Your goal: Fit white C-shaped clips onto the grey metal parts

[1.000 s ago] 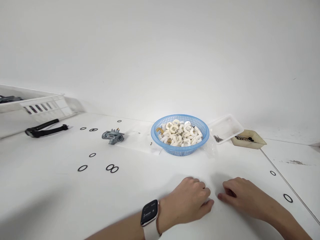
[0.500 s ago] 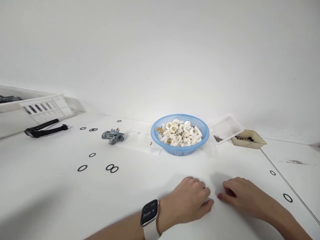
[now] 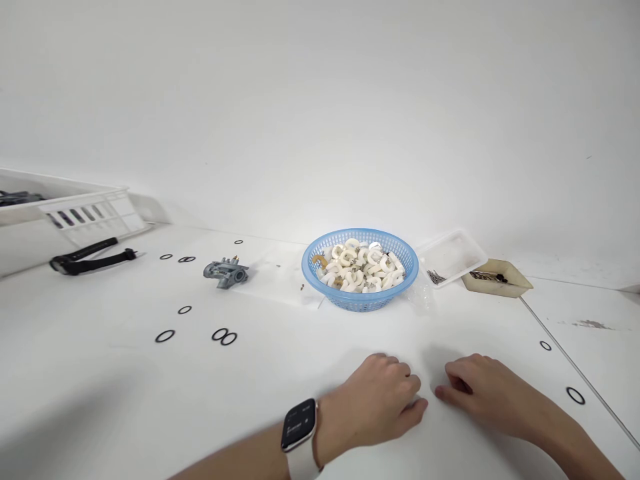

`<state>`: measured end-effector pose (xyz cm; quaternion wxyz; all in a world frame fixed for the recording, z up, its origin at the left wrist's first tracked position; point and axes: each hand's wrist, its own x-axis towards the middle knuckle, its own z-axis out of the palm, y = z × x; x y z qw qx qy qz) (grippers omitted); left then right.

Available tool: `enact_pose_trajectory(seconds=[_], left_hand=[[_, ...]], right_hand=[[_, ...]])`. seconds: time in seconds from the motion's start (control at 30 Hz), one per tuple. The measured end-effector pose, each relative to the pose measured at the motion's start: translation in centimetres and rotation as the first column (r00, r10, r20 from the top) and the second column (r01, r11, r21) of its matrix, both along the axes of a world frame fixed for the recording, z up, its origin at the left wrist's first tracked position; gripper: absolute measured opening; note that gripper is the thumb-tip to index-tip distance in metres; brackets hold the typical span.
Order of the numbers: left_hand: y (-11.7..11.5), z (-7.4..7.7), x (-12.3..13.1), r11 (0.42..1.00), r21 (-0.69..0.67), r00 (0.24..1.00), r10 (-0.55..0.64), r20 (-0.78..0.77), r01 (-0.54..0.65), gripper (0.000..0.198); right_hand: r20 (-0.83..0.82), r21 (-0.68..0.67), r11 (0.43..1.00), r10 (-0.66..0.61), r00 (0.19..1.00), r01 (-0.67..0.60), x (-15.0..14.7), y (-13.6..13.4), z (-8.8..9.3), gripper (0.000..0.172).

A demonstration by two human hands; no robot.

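Note:
My left hand [image 3: 376, 403], with a smartwatch [image 3: 300, 427] on its wrist, rests on the white table with its fingers curled in. A short gap away lies my right hand [image 3: 483, 390], also loosely curled, its thumb and index finger bent towards each other. I see nothing held in either hand. Beyond them, the blue plastic basket [image 3: 361, 305] is the nearest container, full of white C-shaped plastic parts [image 3: 363, 263]. A grey metal carburetor-like part [image 3: 226, 272] lies on the table to the left.
Several black rubber rings are scattered about, such as one ring [image 3: 165, 336] at left and another [image 3: 575, 396] at right. A black strap [image 3: 95, 259] lies by a white crate [image 3: 100, 215]. Behind, right of the basket, are a clear tray [image 3: 457, 257] with pins and a beige box [image 3: 495, 283].

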<state>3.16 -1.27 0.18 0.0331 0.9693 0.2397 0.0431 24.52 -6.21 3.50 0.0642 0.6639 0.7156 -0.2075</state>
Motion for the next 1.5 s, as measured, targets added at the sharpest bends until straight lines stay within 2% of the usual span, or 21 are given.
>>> enact_pose_trajectory(seconds=[0.7, 1.03, 1.13, 1.23, 1.3, 1.37, 1.4, 1.43, 1.47, 1.5], left_hand=[[0.0, -0.2, 0.1, 1.000, -0.005, 0.999, -0.010, 0.051, 0.011, 0.030], [0.0, -0.2, 0.1, 1.000, 0.006, 1.000, -0.006, 0.018, 0.006, 0.030], [-0.4, 0.9, 0.2, 0.999, -0.006, 0.999, -0.031, 0.011, 0.031, 0.031], [-0.3, 3.6, -0.9, 0.997, -0.064, 0.998, -0.050, 0.026, 0.052, 0.044], [1.0, 6.3, -3.0, 0.997, -0.074, 0.993, 0.016, 0.115, -0.008, 0.048], [3.6, 9.0, -6.2, 0.976, -0.113, 0.951, 0.206, 0.229, -0.184, 0.049], [5.4, 10.1, -8.1, 0.947, -0.130, 0.907, 0.320, 0.273, -0.295, 0.050], [7.3, 10.9, -10.2, 0.884, -0.116, 0.826, 0.465, 0.319, -0.453, 0.050], [9.3, 11.4, -12.3, 0.771, -0.080, 0.709, 0.616, 0.342, -0.631, 0.051], [11.2, 11.6, -14.4, 0.620, -0.054, 0.569, 0.748, 0.342, -0.783, 0.049]], right_hand=[[-0.050, 0.026, 1.000, 0.001, 0.999, 0.000, 0.3, 0.0, -0.4, 0.042], [-0.041, 0.021, 1.000, 0.008, 0.999, -0.007, 0.1, 0.0, 0.0, 0.041], [-0.061, 0.031, 1.000, 0.006, 0.998, -0.005, 0.1, -0.2, 0.1, 0.041], [-0.088, 0.039, 0.999, -0.004, 0.996, 0.008, 0.2, -0.3, 0.0, 0.040], [-0.111, 0.041, 0.999, -0.009, 0.994, 0.014, 0.4, -0.3, -0.1, 0.041], [-0.141, 0.035, 0.999, -0.018, 0.990, 0.023, 0.5, -0.4, -0.1, 0.042], [-0.154, 0.027, 0.999, -0.024, 0.988, 0.029, 0.5, -0.4, -0.1, 0.043], [-0.165, 0.017, 0.999, -0.032, 0.986, 0.036, 0.5, -0.4, 0.0, 0.043], [-0.174, 0.012, 0.999, -0.038, 0.984, 0.041, 0.6, -0.4, 0.1, 0.044], [-0.179, 0.011, 0.999, -0.040, 0.983, 0.043, 0.6, -0.4, 0.1, 0.043]])
